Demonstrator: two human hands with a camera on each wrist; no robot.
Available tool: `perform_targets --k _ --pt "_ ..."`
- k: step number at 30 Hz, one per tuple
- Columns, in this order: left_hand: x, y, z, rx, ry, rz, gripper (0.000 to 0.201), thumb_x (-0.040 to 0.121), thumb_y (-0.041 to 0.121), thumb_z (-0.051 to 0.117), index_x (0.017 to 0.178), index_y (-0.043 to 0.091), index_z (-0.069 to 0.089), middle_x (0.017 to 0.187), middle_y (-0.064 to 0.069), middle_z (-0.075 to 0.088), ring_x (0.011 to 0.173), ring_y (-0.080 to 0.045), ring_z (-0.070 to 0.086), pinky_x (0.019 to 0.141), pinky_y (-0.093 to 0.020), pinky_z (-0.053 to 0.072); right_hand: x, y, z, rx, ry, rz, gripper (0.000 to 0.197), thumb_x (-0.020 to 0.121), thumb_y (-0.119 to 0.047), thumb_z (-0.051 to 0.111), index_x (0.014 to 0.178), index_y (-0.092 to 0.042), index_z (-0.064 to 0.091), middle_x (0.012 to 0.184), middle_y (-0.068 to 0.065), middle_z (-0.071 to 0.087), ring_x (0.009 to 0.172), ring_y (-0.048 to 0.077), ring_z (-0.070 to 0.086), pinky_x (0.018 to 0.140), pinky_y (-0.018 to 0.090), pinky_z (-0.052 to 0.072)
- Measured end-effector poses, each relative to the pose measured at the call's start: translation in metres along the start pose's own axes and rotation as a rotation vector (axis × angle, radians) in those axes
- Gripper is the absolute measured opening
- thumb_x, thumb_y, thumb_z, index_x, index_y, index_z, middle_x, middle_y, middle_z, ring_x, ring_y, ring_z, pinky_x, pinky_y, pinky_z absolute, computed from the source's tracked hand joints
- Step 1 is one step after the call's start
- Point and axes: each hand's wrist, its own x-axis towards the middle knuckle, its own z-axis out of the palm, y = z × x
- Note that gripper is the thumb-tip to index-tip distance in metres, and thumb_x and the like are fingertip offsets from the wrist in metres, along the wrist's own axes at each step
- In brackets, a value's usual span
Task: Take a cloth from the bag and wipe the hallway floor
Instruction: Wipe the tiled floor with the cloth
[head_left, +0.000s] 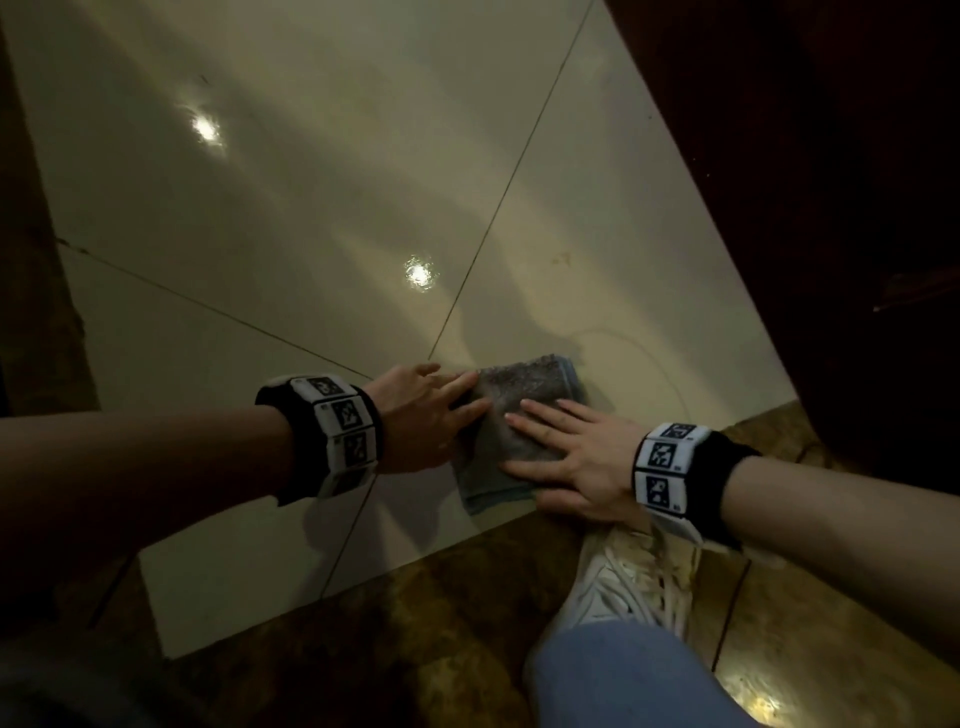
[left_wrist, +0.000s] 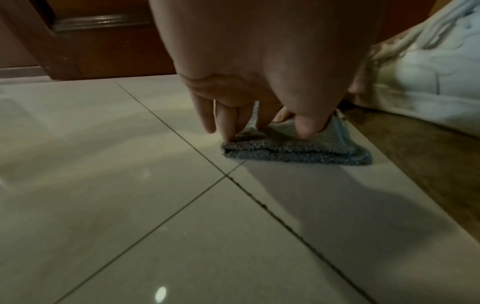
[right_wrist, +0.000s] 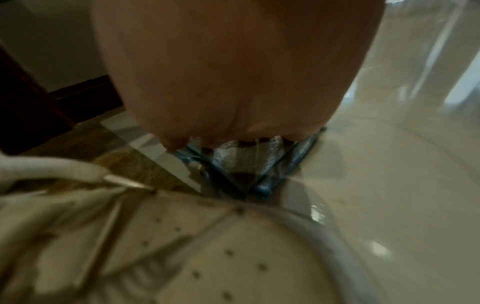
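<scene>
A folded grey-blue cloth (head_left: 519, 410) lies flat on the pale glossy floor tiles (head_left: 311, 218), close to the edge of a brown marbled strip. My right hand (head_left: 566, 452) lies flat on the cloth's near half with straight, spread fingers. My left hand (head_left: 431, 410) comes in from the left and its straight fingertips press on the cloth's left edge. In the left wrist view the fingertips (left_wrist: 228, 131) push down on the cloth (left_wrist: 298, 150) near a tile joint. The right wrist view shows the palm over the cloth (right_wrist: 246, 164). No bag is in view.
My white sneaker (head_left: 634, 582) and blue-jeaned knee (head_left: 623, 675) sit just behind the right hand on the brown marbled strip (head_left: 415, 639). Dark wooden furniture or a door (head_left: 805, 182) borders the floor on the right. Ceiling lights reflect off the open tiles beyond.
</scene>
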Motion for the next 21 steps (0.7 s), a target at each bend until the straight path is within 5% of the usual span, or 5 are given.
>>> perform_targets --k 7,10,13,17,21 --pt "0.042 -0.028 -0.026 -0.006 0.026 -0.063 0.074 0.098 0.056 0.031 0.156 0.024 0.0 0.164 -0.01 -0.003 0.15 -0.024 0.01 0.121 -0.042 0.015 -0.019 0.055 -0.026 0.077 -0.041 0.173 0.1 0.062 -0.078 -0.028 0.151 -0.052 0.01 0.164 -0.003 -0.011 0.15 0.023 -0.014 0.122 0.051 0.003" --pt "0.059 -0.031 -0.038 -0.015 0.023 -0.084 0.071 0.098 0.058 0.026 0.156 0.023 0.005 0.164 -0.011 0.003 0.149 -0.025 0.014 0.121 -0.043 0.017 -0.025 0.061 -0.048 0.262 0.1 0.262 0.063 0.094 -0.064 0.011 0.142 -0.041 0.045 0.162 -0.003 0.02 0.15 0.021 0.014 0.118 0.046 0.024" --pt "0.069 -0.027 -0.045 -0.005 0.081 -0.07 0.068 0.097 0.057 0.027 0.153 0.019 0.02 0.159 -0.013 0.02 0.143 -0.026 0.03 0.118 -0.042 0.024 -0.033 0.066 -0.063 0.429 0.352 0.401 0.033 0.1 -0.042 0.046 0.125 -0.031 0.064 0.132 -0.005 0.062 0.117 0.02 0.059 0.093 0.033 0.048" --pt "0.072 -0.022 -0.048 0.013 0.264 -0.073 0.054 0.095 0.052 0.032 0.132 0.016 0.05 0.136 -0.008 0.049 0.123 -0.021 0.053 0.11 -0.037 0.033 -0.022 0.065 -0.067 0.411 0.315 0.454 0.028 0.097 -0.033 0.055 0.122 -0.025 0.062 0.115 0.001 0.065 0.095 0.019 0.058 0.076 0.027 0.04" --pt "0.069 -0.017 -0.05 0.032 0.178 -0.025 0.065 0.095 0.051 0.03 0.146 0.011 0.033 0.151 -0.014 0.035 0.133 -0.023 0.046 0.114 -0.038 0.032 -0.016 0.061 -0.055 0.411 0.168 0.49 0.03 0.093 -0.031 0.057 0.122 -0.026 0.054 0.111 0.005 0.06 0.092 0.027 0.059 0.076 0.034 0.047"
